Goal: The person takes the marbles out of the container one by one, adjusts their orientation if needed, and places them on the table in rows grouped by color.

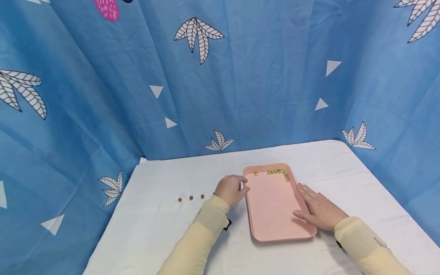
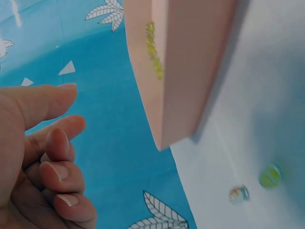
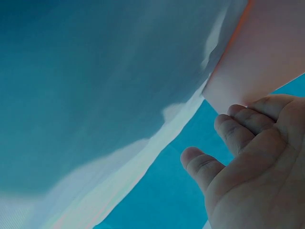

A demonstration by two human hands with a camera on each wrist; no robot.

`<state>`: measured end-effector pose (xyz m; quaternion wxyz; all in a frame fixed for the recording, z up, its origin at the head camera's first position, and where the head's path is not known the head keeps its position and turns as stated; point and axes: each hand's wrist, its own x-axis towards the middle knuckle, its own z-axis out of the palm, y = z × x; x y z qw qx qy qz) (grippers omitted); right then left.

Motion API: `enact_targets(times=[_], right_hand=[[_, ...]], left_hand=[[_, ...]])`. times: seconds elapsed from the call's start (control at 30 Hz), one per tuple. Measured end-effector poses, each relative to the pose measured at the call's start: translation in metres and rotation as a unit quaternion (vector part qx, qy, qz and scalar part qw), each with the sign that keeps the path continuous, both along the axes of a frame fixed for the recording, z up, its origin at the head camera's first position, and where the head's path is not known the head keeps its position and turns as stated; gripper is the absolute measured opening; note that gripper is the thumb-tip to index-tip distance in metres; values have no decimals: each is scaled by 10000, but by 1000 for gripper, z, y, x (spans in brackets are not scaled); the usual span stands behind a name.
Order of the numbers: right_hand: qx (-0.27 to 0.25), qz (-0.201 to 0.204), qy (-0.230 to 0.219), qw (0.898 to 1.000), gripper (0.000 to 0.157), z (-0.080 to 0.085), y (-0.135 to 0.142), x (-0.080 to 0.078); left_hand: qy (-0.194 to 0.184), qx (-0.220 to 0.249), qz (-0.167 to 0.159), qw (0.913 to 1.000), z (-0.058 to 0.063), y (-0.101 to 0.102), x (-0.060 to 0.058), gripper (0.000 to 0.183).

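Observation:
A pink rectangular tray (image 1: 269,208) lies on the white-covered table. Along its far inner edge runs a line of small yellow-green glass marbles (image 1: 275,172), bending round the far right corner; one marble (image 1: 255,173) sits apart toward the far left corner. My left hand (image 1: 229,190) is at the tray's left rim, thumb and fingers apart; the left wrist view shows the fingers loosely bent with nothing between them. My right hand (image 1: 320,209) rests along the right side wall, fingers extended and thumb over the rim. In the right wrist view, its fingers (image 3: 233,133) overlap the tray's outer wall.
Left of my left hand, small marbles (image 1: 191,198) stand in a spaced row on the white cloth (image 1: 154,229). The left wrist view shows a green marble (image 2: 270,176) and an orange-and-clear one (image 2: 238,194). Blue patterned curtains (image 1: 261,95) enclose the table.

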<state>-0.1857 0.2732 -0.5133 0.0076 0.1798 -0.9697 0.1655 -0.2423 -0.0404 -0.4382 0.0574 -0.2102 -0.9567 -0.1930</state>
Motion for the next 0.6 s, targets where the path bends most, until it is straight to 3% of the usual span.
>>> enact_targets(times=[0.4,0.6], right_hand=[[39,-105,-33,9999,97,-4,0,1],[76,-61,154,9998,96,1,-1,0]], left_hand=[[-187,-39,-299,9994,6,36,-10,27],[-219,-53,-271,9994,6,47,-14,27]])
